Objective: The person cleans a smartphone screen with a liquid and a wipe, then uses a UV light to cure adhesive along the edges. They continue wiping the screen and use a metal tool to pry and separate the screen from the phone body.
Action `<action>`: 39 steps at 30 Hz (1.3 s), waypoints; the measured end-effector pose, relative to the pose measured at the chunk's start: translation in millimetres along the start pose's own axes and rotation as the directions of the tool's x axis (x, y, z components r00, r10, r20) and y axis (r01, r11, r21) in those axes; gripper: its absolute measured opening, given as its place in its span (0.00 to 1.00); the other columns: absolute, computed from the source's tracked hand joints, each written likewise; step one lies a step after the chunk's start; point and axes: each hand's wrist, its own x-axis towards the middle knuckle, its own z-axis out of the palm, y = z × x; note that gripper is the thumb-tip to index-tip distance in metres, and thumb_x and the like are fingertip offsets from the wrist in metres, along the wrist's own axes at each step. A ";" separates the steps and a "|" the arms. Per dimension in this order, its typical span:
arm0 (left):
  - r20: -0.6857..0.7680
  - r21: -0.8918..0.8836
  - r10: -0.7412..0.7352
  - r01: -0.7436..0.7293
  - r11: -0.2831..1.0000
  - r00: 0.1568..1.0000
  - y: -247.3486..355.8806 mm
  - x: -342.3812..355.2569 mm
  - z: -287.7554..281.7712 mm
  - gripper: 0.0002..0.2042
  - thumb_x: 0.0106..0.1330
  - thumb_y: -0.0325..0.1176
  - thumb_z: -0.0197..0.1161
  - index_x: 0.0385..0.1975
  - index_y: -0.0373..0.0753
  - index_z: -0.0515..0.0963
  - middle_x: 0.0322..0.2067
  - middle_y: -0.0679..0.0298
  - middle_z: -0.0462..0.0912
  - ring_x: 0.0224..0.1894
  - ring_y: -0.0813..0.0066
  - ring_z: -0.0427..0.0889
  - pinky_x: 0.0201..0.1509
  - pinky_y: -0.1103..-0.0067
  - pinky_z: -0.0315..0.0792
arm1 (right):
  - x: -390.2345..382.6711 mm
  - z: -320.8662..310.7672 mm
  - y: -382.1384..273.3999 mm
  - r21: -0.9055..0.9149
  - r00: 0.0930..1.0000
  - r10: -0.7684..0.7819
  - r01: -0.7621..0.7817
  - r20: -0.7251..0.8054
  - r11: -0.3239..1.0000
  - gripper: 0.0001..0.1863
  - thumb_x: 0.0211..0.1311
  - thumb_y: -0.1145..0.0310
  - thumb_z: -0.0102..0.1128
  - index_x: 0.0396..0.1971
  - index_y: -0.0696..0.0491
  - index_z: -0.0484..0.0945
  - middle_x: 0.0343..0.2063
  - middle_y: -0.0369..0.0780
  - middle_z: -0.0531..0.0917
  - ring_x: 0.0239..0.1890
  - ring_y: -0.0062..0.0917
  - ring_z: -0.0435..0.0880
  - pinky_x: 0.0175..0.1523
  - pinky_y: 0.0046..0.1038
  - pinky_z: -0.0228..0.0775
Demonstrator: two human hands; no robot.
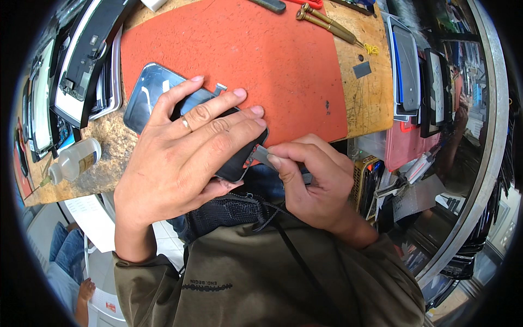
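Phone (155,90) under left hand (185,144), near bottle (79,159)

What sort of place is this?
Probably a phone repair bench, judging by the phone under the left hand, the brass tools across the edge of the orange mat, and the stacked panels, seemingly screens, at far left.

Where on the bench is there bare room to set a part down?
Widest: the orange mat, between the smartphone and brass screwdrivers. Smaller: the wooden strip below the grey square, left of the stacked device panels. Crowded: at the smartphone, where the left hand and right hand are, and far left, with screen assemblies and a bottle.
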 end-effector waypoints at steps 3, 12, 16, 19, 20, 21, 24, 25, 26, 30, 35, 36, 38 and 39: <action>0.002 -0.009 0.003 -0.002 1.000 1.000 -0.8 1.0 -0.4 0.34 0.64 0.55 0.77 0.65 0.39 0.82 0.67 0.61 0.89 0.78 0.56 0.79 0.84 0.46 0.59 | -0.8 0.7 0.6 -0.039 0.999 -0.037 0.037 0.001 0.999 0.10 0.62 0.85 0.76 0.41 0.60 0.88 0.29 0.44 0.86 0.27 0.34 0.88 0.31 0.33 0.77; 0.011 -0.011 -0.005 0.005 1.000 1.000 -3.3 0.8 -0.1 0.35 0.63 0.54 0.78 0.66 0.39 0.81 0.68 0.62 0.88 0.78 0.57 0.78 0.85 0.47 0.58 | 5.3 -5.6 3.7 0.003 0.997 -0.021 0.021 0.069 1.000 0.10 0.63 0.86 0.73 0.42 0.61 0.88 0.30 0.45 0.87 0.28 0.34 0.89 0.32 0.32 0.78; 0.011 -0.003 -0.003 0.003 1.000 1.000 -3.3 2.2 -0.4 0.35 0.63 0.54 0.78 0.66 0.39 0.81 0.68 0.62 0.88 0.78 0.57 0.79 0.85 0.47 0.58 | 4.2 -1.6 2.2 -0.008 1.000 -0.015 0.016 0.023 1.000 0.10 0.63 0.87 0.73 0.42 0.61 0.88 0.30 0.45 0.87 0.28 0.34 0.89 0.32 0.32 0.78; -0.004 -0.006 -0.004 0.004 1.000 1.000 -2.7 2.6 -0.6 0.35 0.63 0.54 0.78 0.66 0.39 0.82 0.67 0.62 0.88 0.78 0.57 0.79 0.84 0.47 0.58 | 3.5 -0.3 2.9 -0.024 0.999 -0.036 0.037 0.020 0.999 0.10 0.62 0.86 0.73 0.42 0.61 0.88 0.30 0.45 0.87 0.28 0.34 0.89 0.32 0.32 0.78; -0.007 -0.007 -0.005 0.005 1.000 1.000 -2.6 2.5 -0.1 0.35 0.62 0.54 0.78 0.66 0.39 0.82 0.67 0.62 0.89 0.78 0.57 0.79 0.84 0.47 0.59 | 3.5 0.2 2.7 -0.027 0.999 -0.039 0.039 0.020 0.999 0.10 0.62 0.86 0.73 0.42 0.60 0.88 0.30 0.45 0.87 0.28 0.34 0.89 0.32 0.32 0.78; -0.010 -0.008 -0.005 0.005 1.000 1.000 -2.6 2.5 0.6 0.35 0.62 0.54 0.78 0.66 0.39 0.82 0.67 0.62 0.89 0.78 0.57 0.79 0.84 0.47 0.59 | 3.4 0.4 2.9 -0.031 0.999 -0.042 0.042 0.020 0.999 0.10 0.62 0.86 0.74 0.42 0.60 0.88 0.30 0.45 0.87 0.28 0.34 0.89 0.32 0.32 0.78; -0.025 -0.016 0.000 0.000 1.000 1.000 -3.3 2.3 2.3 0.35 0.62 0.54 0.78 0.65 0.39 0.82 0.67 0.62 0.89 0.78 0.57 0.79 0.84 0.47 0.59 | 3.6 0.5 5.1 -0.040 0.998 -0.064 0.065 0.024 0.997 0.10 0.62 0.85 0.75 0.42 0.60 0.88 0.30 0.44 0.87 0.27 0.35 0.89 0.31 0.33 0.77; -0.024 -0.010 0.001 -0.001 1.000 1.000 -3.4 1.9 2.1 0.35 0.63 0.55 0.78 0.65 0.39 0.82 0.67 0.62 0.89 0.78 0.57 0.79 0.84 0.47 0.59 | 4.2 -0.6 5.0 -0.041 0.997 -0.062 0.064 0.042 0.997 0.10 0.62 0.85 0.75 0.42 0.59 0.88 0.30 0.44 0.87 0.27 0.35 0.88 0.31 0.33 0.77; -0.022 -0.004 0.002 -0.002 1.000 1.000 -3.5 1.4 1.9 0.35 0.63 0.55 0.77 0.65 0.39 0.82 0.66 0.62 0.89 0.77 0.57 0.80 0.84 0.47 0.59 | 4.9 -2.7 4.7 -0.042 0.996 -0.059 0.062 0.061 0.997 0.10 0.62 0.85 0.75 0.42 0.59 0.88 0.30 0.44 0.87 0.27 0.36 0.88 0.31 0.33 0.77; -0.015 0.004 0.004 -0.004 1.000 1.000 -3.2 2.5 0.4 0.35 0.65 0.57 0.75 0.65 0.39 0.82 0.66 0.61 0.89 0.77 0.57 0.80 0.84 0.47 0.59 | 6.8 -6.6 5.5 -0.004 0.994 -0.044 0.045 0.098 0.999 0.10 0.62 0.85 0.75 0.42 0.59 0.88 0.30 0.44 0.87 0.27 0.35 0.88 0.31 0.33 0.77; -0.014 0.003 0.006 -0.006 1.000 1.000 -3.4 2.2 0.6 0.35 0.66 0.57 0.74 0.65 0.39 0.82 0.66 0.60 0.89 0.77 0.56 0.80 0.84 0.47 0.59 | 5.0 -2.2 3.4 -0.002 0.999 -0.009 0.009 0.035 1.000 0.09 0.64 0.85 0.75 0.42 0.60 0.88 0.30 0.45 0.87 0.27 0.34 0.88 0.31 0.32 0.77; -0.018 0.002 0.008 -0.008 1.000 1.000 -3.7 2.0 0.8 0.35 0.65 0.57 0.75 0.65 0.38 0.82 0.67 0.60 0.89 0.77 0.56 0.80 0.84 0.46 0.59 | 4.7 -1.3 3.3 -0.009 1.000 -0.014 0.014 0.024 1.000 0.09 0.64 0.85 0.74 0.42 0.61 0.88 0.30 0.45 0.87 0.27 0.34 0.88 0.31 0.32 0.77; -0.017 -0.003 0.007 -0.007 1.000 1.000 -4.0 1.7 1.3 0.34 0.65 0.56 0.75 0.65 0.39 0.82 0.67 0.60 0.89 0.78 0.56 0.79 0.84 0.46 0.59 | 4.2 0.0 3.8 -0.013 0.999 -0.032 0.032 0.017 0.999 0.09 0.63 0.85 0.75 0.42 0.61 0.88 0.30 0.45 0.87 0.27 0.34 0.88 0.31 0.32 0.77; -0.017 -0.004 0.006 -0.006 1.000 1.000 -3.9 1.6 1.5 0.34 0.65 0.55 0.76 0.65 0.39 0.82 0.67 0.60 0.89 0.78 0.56 0.79 0.84 0.46 0.59 | 4.2 0.3 4.1 -0.014 0.999 -0.041 0.041 0.014 0.999 0.09 0.63 0.85 0.75 0.42 0.61 0.88 0.30 0.45 0.87 0.27 0.34 0.88 0.31 0.32 0.77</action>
